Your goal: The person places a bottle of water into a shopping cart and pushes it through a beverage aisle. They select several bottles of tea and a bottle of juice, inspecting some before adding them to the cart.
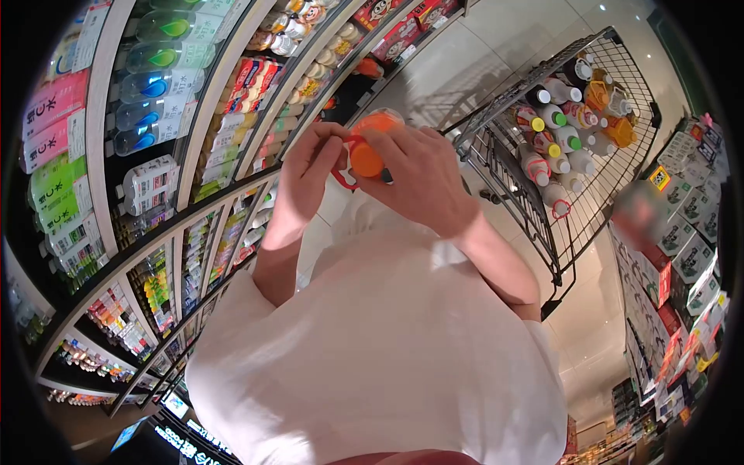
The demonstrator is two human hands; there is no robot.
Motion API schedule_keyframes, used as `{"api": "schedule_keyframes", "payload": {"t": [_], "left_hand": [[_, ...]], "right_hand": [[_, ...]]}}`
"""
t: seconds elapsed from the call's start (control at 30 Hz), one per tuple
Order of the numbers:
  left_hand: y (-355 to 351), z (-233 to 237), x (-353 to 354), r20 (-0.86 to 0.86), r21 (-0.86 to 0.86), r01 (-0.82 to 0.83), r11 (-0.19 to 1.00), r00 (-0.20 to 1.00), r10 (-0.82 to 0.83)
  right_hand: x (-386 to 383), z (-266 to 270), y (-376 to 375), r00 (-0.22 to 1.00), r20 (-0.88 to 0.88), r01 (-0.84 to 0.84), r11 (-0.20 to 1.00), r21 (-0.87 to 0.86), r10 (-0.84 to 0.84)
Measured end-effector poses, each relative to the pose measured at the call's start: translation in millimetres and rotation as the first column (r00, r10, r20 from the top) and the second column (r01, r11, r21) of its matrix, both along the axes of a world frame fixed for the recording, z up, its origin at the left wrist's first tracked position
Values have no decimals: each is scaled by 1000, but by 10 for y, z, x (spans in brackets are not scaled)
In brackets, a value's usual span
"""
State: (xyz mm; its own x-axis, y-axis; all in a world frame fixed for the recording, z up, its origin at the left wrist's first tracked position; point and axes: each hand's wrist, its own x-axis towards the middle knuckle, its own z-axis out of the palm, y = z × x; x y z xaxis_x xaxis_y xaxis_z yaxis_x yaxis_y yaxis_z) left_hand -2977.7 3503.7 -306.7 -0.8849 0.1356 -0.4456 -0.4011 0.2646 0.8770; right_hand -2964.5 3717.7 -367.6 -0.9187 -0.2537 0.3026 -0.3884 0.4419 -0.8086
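An orange-capped bottle point(367, 160) is held upright in front of my chest, its cap facing me. My right hand point(418, 174) is closed around its cap and side from the right. On the left, my left hand point(312, 167) has its fingers bent together on a red ring-like piece point(343, 180) beside the cap. Most of the bottle's body is hidden behind my fingers.
Shelves of bottled drinks point(161, 94) curve along the left. A wire shopping cart point(535, 225) with several bottles stands at the right, close to my right forearm. Stacked boxed goods point(694, 260) line the far right. Tiled floor point(484, 46) shows ahead.
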Motion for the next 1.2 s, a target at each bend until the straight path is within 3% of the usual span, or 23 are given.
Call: {"api": "schedule_keyframes", "payload": {"t": [0.07, 0.13, 0.2, 0.23, 0.33, 0.4, 0.53, 0.57, 0.67, 0.7, 0.83, 0.9, 0.97, 1.0, 1.1, 1.2], "left_hand": [[-226, -403, 5, 165, 31, -235, 972, 960, 227], [-436, -927, -27, 299, 13, -492, 870, 833, 466], [-940, -1856, 3, 490, 40, -593, 804, 713, 502], [-1168, -2383, 49, 596, 126, -601, 789, 682, 425], [-1340, -3575, -48, 792, -70, -580, 812, 463, 399], [-1585, -4132, -203, 809, -165, -451, 877, 448, 382], [-2513, -5400, -342, 832, -303, -332, 893, 364, 418], [-2569, -5488, -399, 857, -349, -311, 884, 274, 435], [-2622, -5684, -344, 900, -277, -363, 890, 227, 373], [-2570, -5730, -279, 848, -312, -401, 861, 291, 443], [-2528, -6252, -441, 696, -531, -485, 695, 217, 684], [-2513, -6330, -682, 628, -550, -565, 615, 204, 751], [-2490, -6382, -939, 615, -438, -696, 569, 229, 754], [-2494, -6410, -1004, 607, -379, -752, 539, 238, 758], [-2440, -6679, -1128, 471, -444, -801, 402, 172, 865], [-2543, -7022, -1176, 500, -445, -789, 425, 175, 848]], "right_hand": [[-59, -257, -199, 992, 118, -52, 994, 92, 41], [-54, -297, -176, 975, 223, -7, 996, 87, -13], [50, -363, -15, 945, 300, 102, 988, 113, -132], [174, -414, 117, 921, 321, 185, 972, 142, -222], [777, -495, 412, 719, 430, 445, 837, 318, -546], [1255, -596, 463, 549, 436, 597, 700, 393, -713], [1950, -752, 340, 335, 367, 566, 497, 658, -868], [1968, -772, 304, 292, 369, 526, 470, 709, -883], [1829, -864, 274, 188, 377, 566, 414, 713, -907], [1802, -884, 254, 191, 358, 592, 398, 701, -914], [1921, -908, 301, 236, 341, 528, 415, 741, -910], [1975, -909, 351, 289, 331, 475, 435, 765, -898], [1974, -906, 381, 343, 337, 426, 465, 776, -877], [1963, -876, 371, 331, 347, 409, 465, 785, -877], [1945, -885, 367, 287, 374, 419, 466, 779, -882], [1977, -875, 378, 269, 379, 437, 463, 771, -885]]}}
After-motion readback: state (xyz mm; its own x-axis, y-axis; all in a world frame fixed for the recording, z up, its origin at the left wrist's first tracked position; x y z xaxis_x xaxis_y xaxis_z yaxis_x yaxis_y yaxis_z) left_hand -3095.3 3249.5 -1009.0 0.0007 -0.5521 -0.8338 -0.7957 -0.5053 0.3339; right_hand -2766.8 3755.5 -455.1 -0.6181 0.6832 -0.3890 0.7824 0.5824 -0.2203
